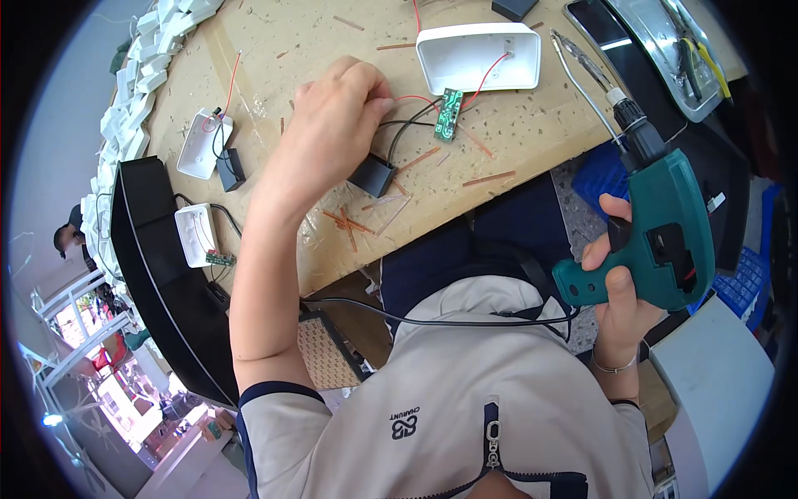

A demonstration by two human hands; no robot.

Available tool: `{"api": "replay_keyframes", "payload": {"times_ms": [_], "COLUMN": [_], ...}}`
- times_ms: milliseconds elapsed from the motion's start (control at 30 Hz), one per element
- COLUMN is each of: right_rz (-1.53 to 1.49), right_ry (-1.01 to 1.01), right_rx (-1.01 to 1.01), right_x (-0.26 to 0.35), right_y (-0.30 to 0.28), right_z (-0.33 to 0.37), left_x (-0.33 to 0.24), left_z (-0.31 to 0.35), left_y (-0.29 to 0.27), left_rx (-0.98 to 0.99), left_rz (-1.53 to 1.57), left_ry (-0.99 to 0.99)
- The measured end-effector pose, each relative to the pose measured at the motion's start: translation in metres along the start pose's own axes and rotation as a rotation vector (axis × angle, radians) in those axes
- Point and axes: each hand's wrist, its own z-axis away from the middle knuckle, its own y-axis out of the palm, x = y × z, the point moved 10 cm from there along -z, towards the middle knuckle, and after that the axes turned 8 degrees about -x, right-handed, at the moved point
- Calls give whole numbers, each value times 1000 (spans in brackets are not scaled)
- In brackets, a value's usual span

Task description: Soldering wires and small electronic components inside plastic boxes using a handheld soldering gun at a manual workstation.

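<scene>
Desk (pixel 299 41) with a tan, litter-strewn top, seen from above by someone in a beige shirt (pixel 449 391) with both hands raised. The left hand (pixel 342 112) reaches over the middle of the desk, its thumb and forefinger closed on the end of a red wire (pixel 411 97). A black wire (pixel 407 124) also runs toward that hand; whether the fingers hold it too is hard to tell. The red wire leads to a small green circuit board (pixel 447 115), which lies at the near edge of an open white case (pixel 480 73). A second red wire (pixel 492 75) joins the board to the inside of the case. Below the left hand sits a black box (pixel 371 175), with black leads going up to the board.

The right hand (pixel 619 287) is wrapped around the handle of a teal soldering gun (pixel 677 216), beyond the desk's near edge on the right. Its metal tip points up and away, and a black cord (pixel 432 322) trails from the handle across the shirt.

Copper-coloured strips (pixel 489 178) are scattered about. Two smaller white cases lie to the left, before a long pile of white pieces (pixel 150 79). At upper right, a shiny tray (pixel 652 37) holds yellow-handled pliers (pixel 706 60).
</scene>
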Motion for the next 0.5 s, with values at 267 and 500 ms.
{"api": "replay_keyframes", "payload": {"times_ms": [267, 500], "right_rz": [-117, -223], "right_ry": [77, 117], "right_rx": [20, 23], "right_x": [-5, -8], "right_y": [8, 16], "right_z": [-9, -17], "left_x": [-68, -62], "left_z": [18, -4], "left_y": [-16, 1], "left_rx": [-147, 79], "left_rz": [225, 605], "left_ry": [354, 148]}}
